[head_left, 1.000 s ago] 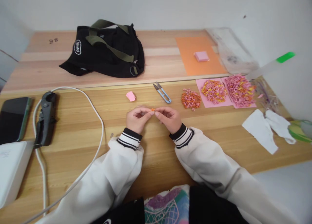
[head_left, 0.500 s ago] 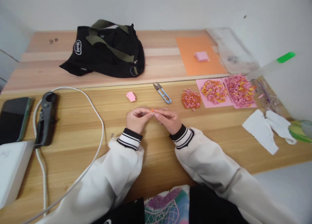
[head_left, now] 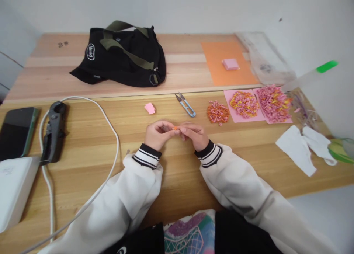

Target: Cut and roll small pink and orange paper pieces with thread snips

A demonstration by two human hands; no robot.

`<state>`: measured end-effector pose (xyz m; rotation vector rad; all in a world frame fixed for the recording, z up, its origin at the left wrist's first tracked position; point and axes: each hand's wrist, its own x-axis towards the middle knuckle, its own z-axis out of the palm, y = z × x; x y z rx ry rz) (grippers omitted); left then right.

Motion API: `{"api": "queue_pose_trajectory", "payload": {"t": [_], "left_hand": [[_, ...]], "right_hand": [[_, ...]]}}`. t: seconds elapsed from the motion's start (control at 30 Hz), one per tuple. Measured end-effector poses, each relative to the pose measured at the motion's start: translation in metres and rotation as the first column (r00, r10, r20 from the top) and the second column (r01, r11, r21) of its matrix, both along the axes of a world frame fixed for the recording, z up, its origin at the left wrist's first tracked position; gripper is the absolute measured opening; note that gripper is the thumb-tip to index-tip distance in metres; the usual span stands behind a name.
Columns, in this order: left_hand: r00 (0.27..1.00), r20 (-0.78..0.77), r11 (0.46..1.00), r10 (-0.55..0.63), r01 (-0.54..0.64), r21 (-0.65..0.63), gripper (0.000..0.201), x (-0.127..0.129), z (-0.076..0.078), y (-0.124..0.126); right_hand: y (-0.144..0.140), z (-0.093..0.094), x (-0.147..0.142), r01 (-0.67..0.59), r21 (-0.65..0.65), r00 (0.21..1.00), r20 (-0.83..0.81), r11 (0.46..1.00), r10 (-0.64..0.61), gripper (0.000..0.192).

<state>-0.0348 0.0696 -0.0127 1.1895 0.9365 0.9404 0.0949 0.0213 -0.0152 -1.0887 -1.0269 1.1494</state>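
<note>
At the far left of the light wooden table (head_left: 83, 154) lie a dark smartphone (head_left: 16, 130), a white box (head_left: 13, 189) and a black hand tool (head_left: 54, 130), with a white cable (head_left: 110, 136) looping around toward the near edge. Behind, on the raised back board, sits a black bag with olive straps (head_left: 121, 55).

In the middle, the left hand (head_left: 156, 134) and the right hand (head_left: 195, 134) meet just above the table, fingertips toward each other. Between them is a tiny orange folded paper piece (head_left: 174, 128), pinched from both sides: the left thumb and forefinger close on its left end, the right fingers on its right end. It is too small to tell its long axis for sure (it seems to run across, hand to hand). Neither hand is nearer; the piece sits at the meeting point.

Just beyond the hands lie a small pink paper slip (head_left: 149, 108) and blue-handled thread snips (head_left: 186, 104), blades pointing away. Further right are a loose heap of orange-pink paper pieces (head_left: 217, 112), two more heaps on pink sheets (head_left: 260, 104), an orange sheet with a pink pad (head_left: 230, 64) behind, and crumpled white tissue (head_left: 304, 147) near the right edge.
</note>
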Motion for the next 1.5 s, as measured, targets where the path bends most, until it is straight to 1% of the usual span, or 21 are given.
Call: {"api": "queue_pose_trajectory", "payload": {"t": [0.13,0.3,0.37,0.47,0.6,0.7,0.8,0.97,1.17,1.23,1.37,1.43,1.5], "left_hand": [[0.999,0.018,0.999,-0.030,0.030,-0.011,0.026,-0.001,0.000,0.000],[0.997,0.054,0.998,-0.053,0.055,-0.030,0.028,-0.001,0.001,0.000],[0.995,0.083,0.997,-0.061,0.065,-0.035,0.029,-0.001,0.001,0.000],[0.983,0.147,0.993,-0.109,0.114,-0.027,0.030,-0.002,0.001,0.000],[0.968,0.187,0.986,-0.167,0.169,0.006,0.031,-0.003,0.001,0.000],[0.967,0.167,0.982,-0.190,0.190,0.017,0.031,-0.005,0.000,0.000],[0.971,0.129,0.980,-0.201,0.200,0.023,0.034,-0.007,-0.002,0.001],[0.960,0.071,0.962,-0.271,0.270,0.023,0.037,-0.010,-0.006,0.002],[0.931,0.006,0.930,-0.365,0.364,0.048,0.043,-0.009,-0.005,-0.002],[0.942,-0.024,0.939,-0.335,0.336,0.069,0.044,-0.008,-0.004,-0.001],[0.972,-0.094,0.967,-0.214,0.225,0.123,0.042,-0.004,0.000,-0.002],[0.977,-0.098,0.975,-0.188,0.198,0.100,0.043,0.001,0.003,-0.006],[0.985,-0.078,0.985,-0.156,0.161,0.057,0.045,0.007,0.007,-0.013]], "right_hand": [[0.000,-0.003,0.002,-0.060,-0.004,0.998,-0.005,0.998,0.060,0.030],[-0.001,-0.011,0.005,-0.158,0.002,0.985,-0.063,0.987,0.158,0.036],[-0.002,-0.013,0.005,-0.193,-0.022,0.979,-0.066,0.981,0.191,0.043],[-0.001,-0.016,0.004,-0.252,-0.048,0.965,-0.086,0.966,0.248,0.056],[0.001,-0.018,0.001,-0.338,-0.062,0.932,-0.161,0.939,0.325,0.062],[0.003,-0.019,-0.001,-0.377,-0.099,0.914,-0.204,0.921,0.352,0.067],[0.004,-0.019,-0.003,-0.391,-0.103,0.905,-0.223,0.914,0.362,0.068],[0.004,-0.016,-0.006,-0.416,-0.124,0.901,-0.185,0.901,0.391,0.072],[0.003,-0.015,-0.007,-0.457,-0.166,0.888,-0.130,0.874,0.440,0.076],[0.002,-0.015,-0.006,-0.473,-0.167,0.880,-0.126,0.865,0.457,0.078],[0.003,-0.014,-0.005,-0.524,-0.183,0.851,-0.153,0.832,0.503,0.081],[0.001,-0.011,-0.006,-0.564,-0.199,0.822,-0.222,0.801,0.524,0.083],[-0.002,-0.008,-0.005,-0.614,-0.211,0.778,-0.323,0.761,0.539,0.086]]}}
